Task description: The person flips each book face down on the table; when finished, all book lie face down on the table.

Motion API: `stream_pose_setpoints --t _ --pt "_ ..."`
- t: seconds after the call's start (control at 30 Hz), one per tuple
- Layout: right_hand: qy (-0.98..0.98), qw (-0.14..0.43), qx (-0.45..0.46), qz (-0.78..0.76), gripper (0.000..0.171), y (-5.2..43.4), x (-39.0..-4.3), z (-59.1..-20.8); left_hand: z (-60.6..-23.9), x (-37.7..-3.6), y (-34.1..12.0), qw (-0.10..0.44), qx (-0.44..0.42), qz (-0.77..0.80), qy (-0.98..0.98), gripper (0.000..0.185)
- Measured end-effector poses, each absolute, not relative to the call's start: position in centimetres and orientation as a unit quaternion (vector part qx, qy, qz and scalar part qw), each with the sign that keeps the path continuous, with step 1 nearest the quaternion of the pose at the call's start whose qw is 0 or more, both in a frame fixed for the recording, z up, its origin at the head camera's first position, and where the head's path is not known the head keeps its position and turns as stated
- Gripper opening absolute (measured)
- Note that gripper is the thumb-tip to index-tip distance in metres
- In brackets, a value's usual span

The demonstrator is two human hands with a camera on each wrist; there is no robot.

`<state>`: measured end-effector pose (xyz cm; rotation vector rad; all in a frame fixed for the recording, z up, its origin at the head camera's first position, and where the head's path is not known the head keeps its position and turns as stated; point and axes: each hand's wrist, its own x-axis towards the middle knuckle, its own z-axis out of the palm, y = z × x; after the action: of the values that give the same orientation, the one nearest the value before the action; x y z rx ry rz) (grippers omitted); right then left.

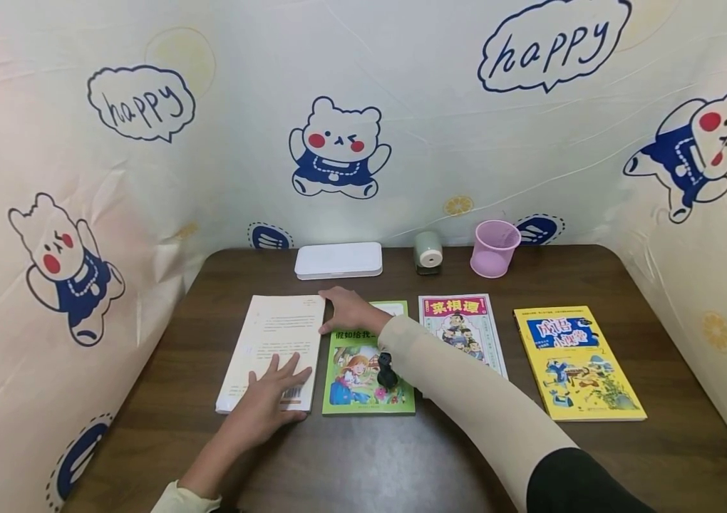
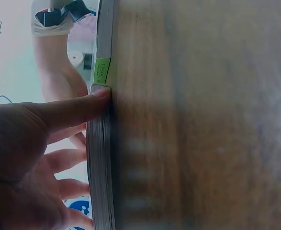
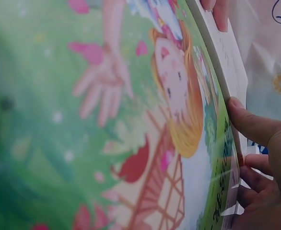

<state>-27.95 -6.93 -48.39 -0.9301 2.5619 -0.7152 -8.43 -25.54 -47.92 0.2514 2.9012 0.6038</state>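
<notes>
I see my left hand (image 1: 269, 399) lying flat, fingers straight and spread, on the near end of the white book (image 1: 276, 342), which rests toward the left part of the surface (image 1: 658, 285), nearer its front edge than its back. In the left wrist view the thumb (image 2: 78, 108) presses against the stacked page edges of that book (image 2: 101, 167), so this grip is wide and clamps nothing. My right hand (image 1: 349, 310) reaches across and rests on the far right corner of the white book, where it meets the green book (image 1: 363, 377) lying just beside it. From the right wrist view its fingers (image 3: 251, 124) curl at the white book's edge (image 3: 227, 52), above the green cover (image 3: 107, 120); whether they actually pinch the pages I cannot tell. A small black device (image 1: 387, 370) sits at my right wrist.

Further right along the surface lie a red-titled book (image 1: 462, 331) and a yellow book (image 1: 575, 363), apart from each other. Along the back edge stand a white box (image 1: 338, 259), a small green device (image 1: 428, 251) and a pink mesh cup (image 1: 495, 247).
</notes>
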Motion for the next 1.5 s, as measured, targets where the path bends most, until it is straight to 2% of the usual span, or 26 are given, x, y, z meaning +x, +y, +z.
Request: stream_pose_setpoints --t 0.63,1.0,1.5 --pt "0.891 0.169 -0.332 -0.259 0.085 -5.4 -27.8 -48.1 -47.8 -8.4 -25.3 0.099 0.079 0.200 0.972 0.078" --pt "0.883 0.182 -0.332 -0.278 0.081 -3.6 -27.9 -48.2 -47.9 -8.3 -25.5 0.090 0.087 0.210 0.970 0.077" --pt "0.882 0.165 -0.340 -0.279 0.080 -1.3 -28.3 -48.9 -47.9 -8.4 -25.6 0.093 0.082 0.209 0.970 0.077"
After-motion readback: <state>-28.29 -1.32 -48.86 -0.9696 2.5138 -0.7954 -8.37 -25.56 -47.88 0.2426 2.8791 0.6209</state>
